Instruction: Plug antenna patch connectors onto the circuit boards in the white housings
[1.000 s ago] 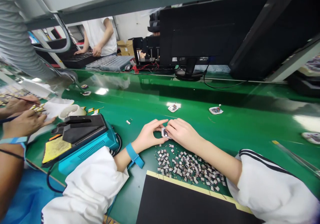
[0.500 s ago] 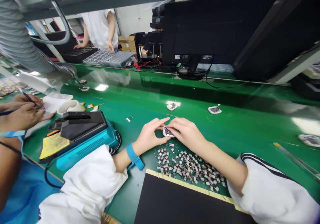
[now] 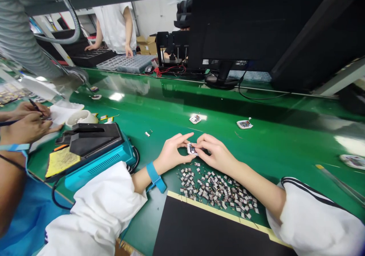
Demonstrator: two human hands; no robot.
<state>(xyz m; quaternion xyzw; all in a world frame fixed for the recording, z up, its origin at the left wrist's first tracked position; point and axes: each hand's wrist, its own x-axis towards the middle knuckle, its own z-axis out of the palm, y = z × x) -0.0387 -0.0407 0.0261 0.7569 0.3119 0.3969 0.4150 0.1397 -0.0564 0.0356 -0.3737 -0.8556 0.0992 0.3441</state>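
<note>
Between my hands is a small white casing (image 3: 191, 149) with electronic parts inside, just above the green bench. My left hand (image 3: 172, 151), with a blue strap at the wrist, holds its left side between thumb and fingers. My right hand (image 3: 214, 152) has its fingertips pinched at the casing's right side; whether they grip the casing or a tiny part is hidden. Below my hands lies a pile of small metal parts with short wires (image 3: 216, 189). Behind them, two similar casings (image 3: 195, 119) (image 3: 244, 124) rest on the bench.
A teal soldering station (image 3: 99, 168) with a yellow sponge stands at left, by a white bowl (image 3: 81, 119) and a co-worker's hands. Tweezers (image 3: 339, 183) and another casing (image 3: 353, 161) lie at right. A black mat (image 3: 211, 229) is in front; a monitor stands behind.
My right hand has shifted slightly right, and its fingers are drawn back a little, showing more of the casing. My left hand still holds the casing. The view has shifted slightly.
</note>
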